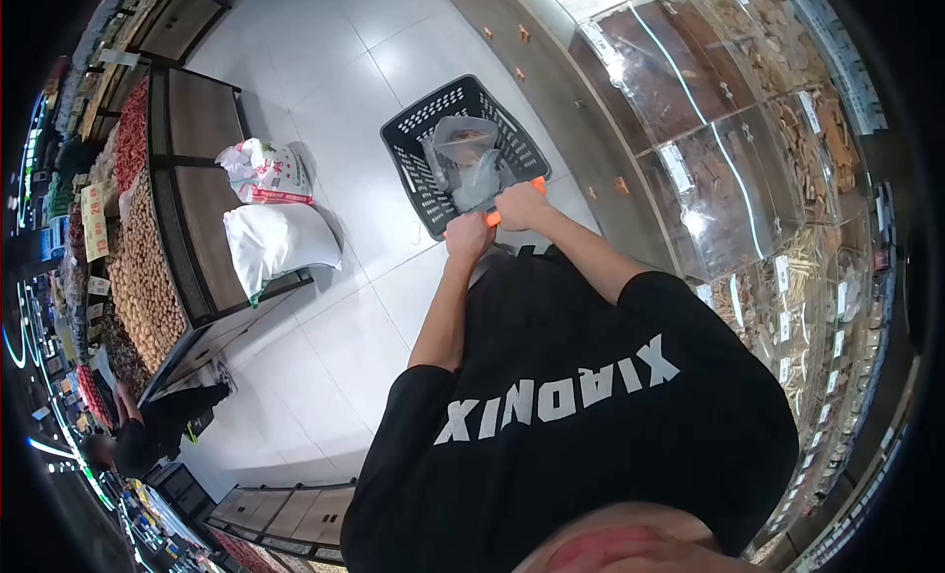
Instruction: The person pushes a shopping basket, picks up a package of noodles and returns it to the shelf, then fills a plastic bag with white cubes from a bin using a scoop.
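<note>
- My left hand point(469, 234) and right hand point(520, 205) each keep a closed grip around the smooth orange handle point(493, 217).
- The handle belongs to a black basket point(413, 145) of perforated plastic, hanging over the glossy tiled floor point(335, 71).
- A crinkled clear bag point(465, 159) lies inside the basket.
- Clear-fronted bins point(728, 169) of dried goods line my right.
</note>
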A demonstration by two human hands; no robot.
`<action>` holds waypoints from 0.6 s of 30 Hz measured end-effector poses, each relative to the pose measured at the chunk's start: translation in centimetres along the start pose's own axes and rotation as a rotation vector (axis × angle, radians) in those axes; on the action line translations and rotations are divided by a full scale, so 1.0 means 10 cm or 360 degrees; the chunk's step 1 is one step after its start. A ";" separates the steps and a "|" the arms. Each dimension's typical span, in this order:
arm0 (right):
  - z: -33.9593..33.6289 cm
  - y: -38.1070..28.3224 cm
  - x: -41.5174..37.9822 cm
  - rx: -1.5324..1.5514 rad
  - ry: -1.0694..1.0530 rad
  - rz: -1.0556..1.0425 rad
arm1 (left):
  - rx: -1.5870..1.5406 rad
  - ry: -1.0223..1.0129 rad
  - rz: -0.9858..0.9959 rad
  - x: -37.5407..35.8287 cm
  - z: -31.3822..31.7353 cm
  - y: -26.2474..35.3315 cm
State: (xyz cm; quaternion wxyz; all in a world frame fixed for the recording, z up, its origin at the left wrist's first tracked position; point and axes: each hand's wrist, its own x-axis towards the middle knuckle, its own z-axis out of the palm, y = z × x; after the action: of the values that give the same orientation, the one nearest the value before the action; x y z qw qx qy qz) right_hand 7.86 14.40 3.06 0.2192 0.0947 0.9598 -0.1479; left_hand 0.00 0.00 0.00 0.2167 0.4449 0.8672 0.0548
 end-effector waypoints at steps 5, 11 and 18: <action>-0.27 -0.18 0.54 0.0084 0.0109 0.0091 | 0.0072 0.0026 0.0113 0.39 -0.44 -0.51; -0.38 -0.21 0.82 0.0159 0.0116 0.0211 | 0.0094 0.0071 0.0226 0.73 -0.53 -0.80; -0.60 -0.03 1.22 0.0304 -0.0083 0.0080 | 0.0131 0.0031 0.0306 1.11 -0.76 -1.00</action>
State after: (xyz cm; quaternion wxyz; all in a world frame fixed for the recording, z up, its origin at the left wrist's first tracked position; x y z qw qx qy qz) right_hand -5.40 17.54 2.85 0.2378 0.1352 0.9325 -0.2356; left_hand -16.36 3.62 0.28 0.1837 0.5341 0.8240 0.0440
